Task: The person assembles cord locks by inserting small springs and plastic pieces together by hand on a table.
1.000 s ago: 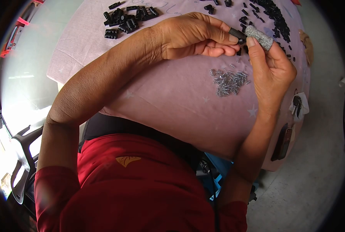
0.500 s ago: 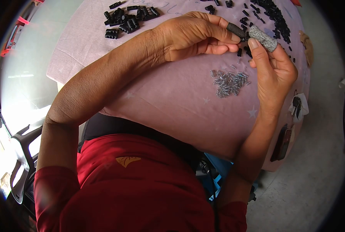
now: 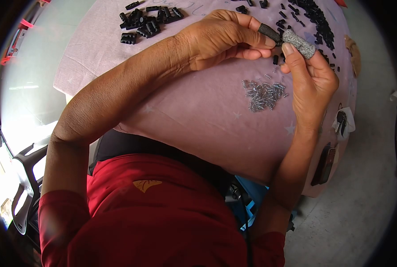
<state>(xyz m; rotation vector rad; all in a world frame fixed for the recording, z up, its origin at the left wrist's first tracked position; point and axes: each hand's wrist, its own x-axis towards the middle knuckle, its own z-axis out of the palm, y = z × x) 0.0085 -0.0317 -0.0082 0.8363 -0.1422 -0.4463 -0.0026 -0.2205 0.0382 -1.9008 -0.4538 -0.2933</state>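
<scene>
Above the far right part of the cloth, my left hand (image 3: pixel 227 40) and my right hand (image 3: pixel 312 80) meet fingertip to fingertip. Thumb and index finger of each are pinched on a small black plastic part (image 3: pixel 279 43), mostly covered by the fingers. A dark sleeve (image 3: pixel 268 32) wraps the left index finger, and a speckled grey sleeve (image 3: pixel 300 43) wraps the right one. Just below the hands lies a pile of small metal springs (image 3: pixel 264 95). Loose black plastic pieces (image 3: pixel 316 20) spread beyond the fingers.
A heap of larger black cylindrical plastic pieces (image 3: pixel 147 23), resembling cord locks, sits at the upper left of the pink cloth (image 3: pixel 198 107). Keys (image 3: pixel 341 121) on a white wrapper and a dark phone (image 3: pixel 324 164) lie along the right edge. A chair arm (image 3: pixel 24 187) stands at left.
Both hands have shifted slightly up and left together, still pinching the black part. The springs and the heaps of pieces look unchanged.
</scene>
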